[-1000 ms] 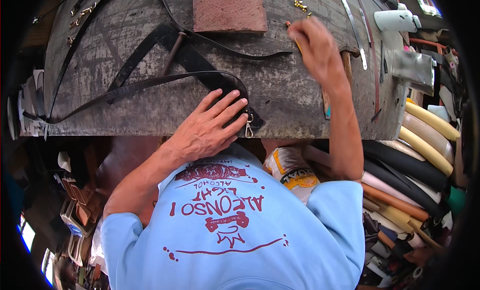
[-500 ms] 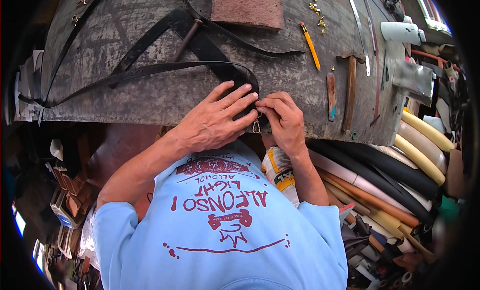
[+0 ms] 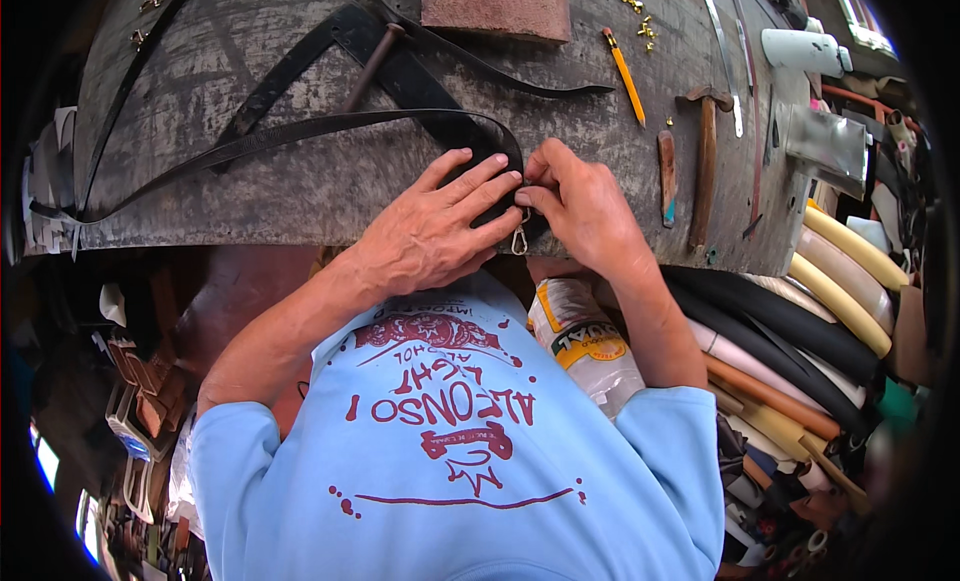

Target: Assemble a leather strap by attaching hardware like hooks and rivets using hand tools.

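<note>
A long, thin black leather strap (image 3: 300, 130) arcs over the worktable, and its right end curls down to my hands at the near edge. My left hand (image 3: 440, 221) lies on this end with its fingers spread, pressing it against a wider black leather piece (image 3: 413, 89). Thumb and forefinger of my right hand (image 3: 585, 196) are pinched together at the strap's edge; whatever sits between them is too small to make out. Just below the fingertips a silver snap hook (image 3: 519, 243) hangs from the strap end at the table edge.
Farther back are a metal rod punch (image 3: 375, 66) and a reddish block (image 3: 495, 9). To the right lie small brass rivets (image 3: 648, 33), a yellow pencil (image 3: 625, 78), a wooden-handled blade (image 3: 668, 178) and a hammer (image 3: 704, 171). Rolled materials (image 3: 845, 306) stand beyond the table's right end.
My right hand has turned, its wrist shifting right, with the forefinger higher on the strap edge. My left hand stays on the strap. The view has shifted slightly.
</note>
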